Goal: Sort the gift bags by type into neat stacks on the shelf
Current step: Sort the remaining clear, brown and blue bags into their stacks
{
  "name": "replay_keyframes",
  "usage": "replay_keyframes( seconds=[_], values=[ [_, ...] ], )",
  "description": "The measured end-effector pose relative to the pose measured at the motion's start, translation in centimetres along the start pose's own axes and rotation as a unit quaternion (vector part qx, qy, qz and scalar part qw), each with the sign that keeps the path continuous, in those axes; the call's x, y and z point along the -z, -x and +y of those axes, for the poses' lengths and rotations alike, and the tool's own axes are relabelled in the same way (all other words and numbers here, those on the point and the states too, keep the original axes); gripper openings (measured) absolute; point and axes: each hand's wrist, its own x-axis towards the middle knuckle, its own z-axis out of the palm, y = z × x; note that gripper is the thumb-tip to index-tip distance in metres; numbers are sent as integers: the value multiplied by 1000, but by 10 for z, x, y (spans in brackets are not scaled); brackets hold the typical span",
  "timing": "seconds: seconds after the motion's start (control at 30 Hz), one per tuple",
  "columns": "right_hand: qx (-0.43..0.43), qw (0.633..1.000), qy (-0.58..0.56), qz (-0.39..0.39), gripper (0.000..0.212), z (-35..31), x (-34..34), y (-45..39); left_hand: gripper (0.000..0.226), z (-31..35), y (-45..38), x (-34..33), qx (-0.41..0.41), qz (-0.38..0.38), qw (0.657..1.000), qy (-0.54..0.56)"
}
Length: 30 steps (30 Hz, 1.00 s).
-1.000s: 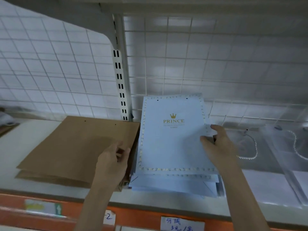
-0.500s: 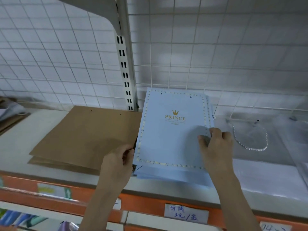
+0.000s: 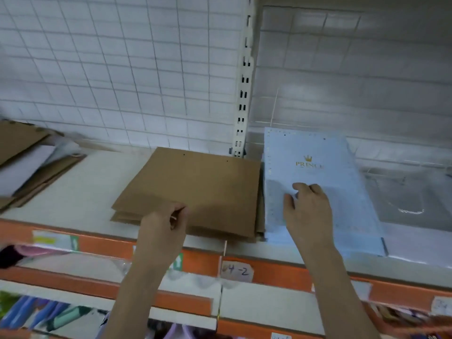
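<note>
A stack of flat brown paper bags (image 3: 195,187) lies on the white shelf (image 3: 80,189). Right beside it sits a stack of light-blue "PRINCE" gift bags (image 3: 315,167) with a gold crown. My left hand (image 3: 162,228) is at the front edge of the brown stack, fingers curled, seemingly pinching that edge. My right hand (image 3: 307,206) rests flat on the blue stack, fingers spread. Clear plastic bags with cord handles (image 3: 413,199) lie to the right of the blue stack.
A second pile of brown and white bags (image 3: 27,167) sits at the far left. A slotted upright post (image 3: 242,94) and a wire grid back panel (image 3: 122,69) close the rear. Orange price rails (image 3: 281,272) front the shelf; lower shelves hold coloured goods.
The view has swung left. My left hand moved from the seam between the stacks onto the brown stack's front edge. My right hand slid from the blue stack's right edge onto its top.
</note>
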Motion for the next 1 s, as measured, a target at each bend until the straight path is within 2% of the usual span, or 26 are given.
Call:
replay_keyframes(
  seconds=[0.13, 0.3, 0.43, 0.67, 0.9, 1.0],
  values=[
    [-11, 999, -45, 3, 23, -93, -39, 53, 9, -76, 10, 74, 32, 16, 999, -13],
    [23, 993, -90, -67, 21, -203, -101, 111, 12, -179, 21, 167, 118, 47, 991, -47],
    [51, 987, -106, -109, 17, -271, -135, 137, 13, -242, 31, 227, 154, 66, 982, -83],
    [92, 978, -121, -141, 21, -360, -192, 132, 12, -330, 25, 278, 244, 99, 963, -59],
    [116, 969, -171, -135, 14, -458, -256, 107, 12, -402, -35, 324, 244, 113, 962, -43],
    [103, 969, -186, -126, 19, -495, -278, 89, 15, -428, -75, 346, 225, 121, 965, -54]
  ],
)
